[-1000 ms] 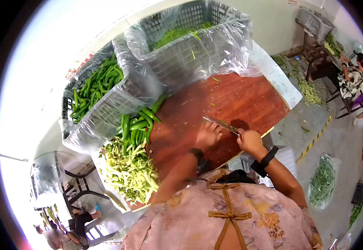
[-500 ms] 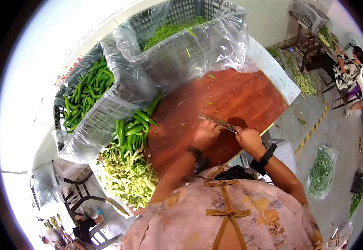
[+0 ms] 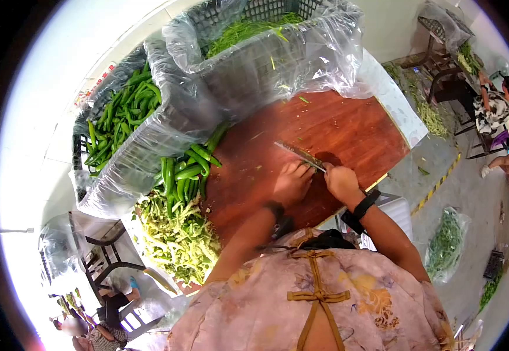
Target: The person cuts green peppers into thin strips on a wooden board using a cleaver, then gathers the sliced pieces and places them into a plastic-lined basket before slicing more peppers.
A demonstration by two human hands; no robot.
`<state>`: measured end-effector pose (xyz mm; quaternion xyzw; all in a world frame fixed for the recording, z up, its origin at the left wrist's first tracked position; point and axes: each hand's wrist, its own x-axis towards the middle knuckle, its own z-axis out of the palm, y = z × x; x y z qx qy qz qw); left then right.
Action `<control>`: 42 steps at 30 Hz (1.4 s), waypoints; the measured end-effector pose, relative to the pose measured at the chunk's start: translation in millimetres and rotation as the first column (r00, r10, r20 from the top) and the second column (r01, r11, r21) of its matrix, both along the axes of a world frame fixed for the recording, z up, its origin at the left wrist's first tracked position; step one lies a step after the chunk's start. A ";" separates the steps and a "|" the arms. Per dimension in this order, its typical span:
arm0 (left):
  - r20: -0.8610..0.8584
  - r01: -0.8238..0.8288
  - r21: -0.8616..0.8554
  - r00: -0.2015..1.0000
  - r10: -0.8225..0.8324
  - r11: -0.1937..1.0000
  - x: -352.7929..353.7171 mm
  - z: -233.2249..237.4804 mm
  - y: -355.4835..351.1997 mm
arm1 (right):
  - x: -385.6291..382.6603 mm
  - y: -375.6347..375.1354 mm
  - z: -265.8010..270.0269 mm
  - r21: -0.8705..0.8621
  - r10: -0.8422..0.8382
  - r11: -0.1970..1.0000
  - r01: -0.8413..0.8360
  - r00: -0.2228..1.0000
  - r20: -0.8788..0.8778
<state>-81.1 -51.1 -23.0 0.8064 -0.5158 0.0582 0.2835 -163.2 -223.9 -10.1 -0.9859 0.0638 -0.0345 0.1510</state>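
Note:
My right hand is closed around the handle of a knife. The blade points up and left across the red-brown board, just beyond the fingers of my left hand. Those fingers are curled down against the board beside the blade. A sliver of green shows by the fingertips; what they hold is mostly hidden. Whole green peppers lie in a pile at the board's left side. Below them is a heap of pale green cut pieces.
A plastic-lined crate of green peppers stands at left. Another lined crate holds thin green shreds at the back. A bag of greens lies on the floor at right. Other people sit at far right and lower left.
The knife and my right hand have shifted slightly left, closer to my left hand. The whole view has also shifted a little.

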 end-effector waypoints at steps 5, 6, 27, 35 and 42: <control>0.033 0.011 -0.060 0.999 -0.009 0.998 1.8 -4.0 -1.0 | -12.6 -1.4 17.4 0.000 -0.016 1.000 0.016 0.998 -0.059; 0.013 0.015 -0.016 1.000 -0.015 1.000 1.3 -4.1 0.3 | -19.6 1.9 22.2 -0.012 -0.011 1.000 0.010 0.995 -0.103; 0.040 0.006 -0.051 0.999 -0.004 0.999 2.9 -14.2 -2.0 | -17.6 4.2 18.6 -0.032 -0.068 0.997 0.064 0.989 -0.131; 0.032 0.007 -0.008 0.999 -0.007 1.000 1.9 -9.2 -0.3 | -39.5 10.7 35.7 -0.025 -0.083 0.997 0.080 0.978 -0.193; 0.029 0.003 0.044 1.000 -0.004 0.999 5.3 -14.9 -2.7 | -8.3 12.8 15.0 0.008 -0.031 0.999 0.031 0.998 -0.056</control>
